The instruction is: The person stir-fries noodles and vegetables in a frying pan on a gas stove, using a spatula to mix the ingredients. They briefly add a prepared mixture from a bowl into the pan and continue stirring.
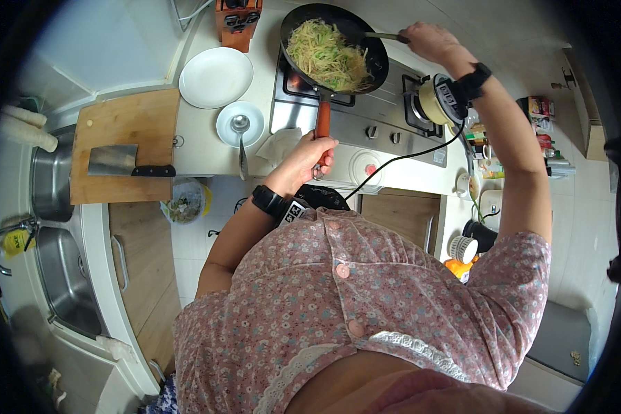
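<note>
A black frying pan (375,67) sits over the left burner, holding pale shredded strips, perhaps potato, mixed with green strips (328,56). Wrapped around its orange-brown handle (324,114) is my left hand (305,160). At the pan's far right, my right hand (430,43) grips the handle of a spatula (385,35). The spatula reaches over the rim toward the food; its blade cannot be made out.
A cream pot (436,100) stands on the right burner, near my right forearm. A white plate (216,77) and a bowl (230,135) with a spoon lie left of the stove. Further left, a cleaver (114,161) rests on a wooden cutting board (100,127), beside the sink (69,276).
</note>
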Motion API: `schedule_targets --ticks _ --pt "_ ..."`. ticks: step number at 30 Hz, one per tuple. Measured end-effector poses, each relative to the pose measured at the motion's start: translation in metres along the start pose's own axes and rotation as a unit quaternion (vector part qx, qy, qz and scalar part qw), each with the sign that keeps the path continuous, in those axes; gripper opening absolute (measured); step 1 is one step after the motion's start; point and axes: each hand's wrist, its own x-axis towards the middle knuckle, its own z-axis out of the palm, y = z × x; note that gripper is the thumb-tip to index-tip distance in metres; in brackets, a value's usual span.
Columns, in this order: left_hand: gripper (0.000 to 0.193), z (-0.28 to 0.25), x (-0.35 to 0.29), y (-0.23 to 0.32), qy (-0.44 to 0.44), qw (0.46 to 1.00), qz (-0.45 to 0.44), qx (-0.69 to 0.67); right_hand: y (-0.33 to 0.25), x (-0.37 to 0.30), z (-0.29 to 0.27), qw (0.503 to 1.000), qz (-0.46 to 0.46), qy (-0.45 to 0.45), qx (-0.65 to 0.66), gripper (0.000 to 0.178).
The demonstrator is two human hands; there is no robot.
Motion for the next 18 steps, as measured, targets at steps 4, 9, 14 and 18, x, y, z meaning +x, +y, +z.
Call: schedule_targets --ticks 4,9,14,18 --pt "0.021 0.002 -0.001 -0.002 0.022 1.0 0.01 -0.003 0.027 -0.012 -0.003 0.997 -0.018 -0.017 -0.068 0.033" --pt "0.021 0.007 -0.001 -0.006 0.045 0.999 0.024 -0.01 0.024 -0.058 -0.007 0.994 -0.07 -0.065 -0.049 0.026" --pt "0.022 0.006 0.004 -0.008 0.03 0.999 0.025 -0.014 0.027 -0.072 -0.003 0.997 -0.001 -0.054 -0.057 0.036" --pt "0.021 0.011 0.005 -0.011 0.034 0.998 0.027 -0.034 0.025 -0.079 0.006 0.992 0.019 -0.084 -0.092 0.048"
